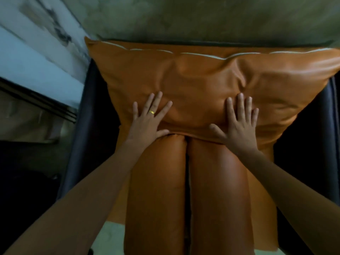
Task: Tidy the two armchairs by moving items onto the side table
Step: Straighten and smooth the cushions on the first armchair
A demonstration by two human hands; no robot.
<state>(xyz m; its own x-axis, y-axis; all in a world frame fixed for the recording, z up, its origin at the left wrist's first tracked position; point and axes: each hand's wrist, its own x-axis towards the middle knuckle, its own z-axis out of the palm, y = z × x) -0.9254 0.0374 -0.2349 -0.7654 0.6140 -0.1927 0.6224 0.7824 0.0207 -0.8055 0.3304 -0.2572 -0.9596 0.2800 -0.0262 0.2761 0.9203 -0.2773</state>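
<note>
Left grip [149, 116] and right grip [241, 124] are both wide: fingers straight and spread, palms flat on the orange back cushion [202, 76] of the armchair [86, 115]. Neither holds anything. The step in hand appears to be smoothing this cushion, which leans above two seat rolls [156, 181]. No loose items show on the chair, and the desk is out of view. The next move likely calls for lifting both palms off and checking the other chair. No containers are visible.

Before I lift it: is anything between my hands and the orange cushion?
Nothing visible. The left hand and right hand both lie flat on the orange cushion. The side table is out of view.
</note>
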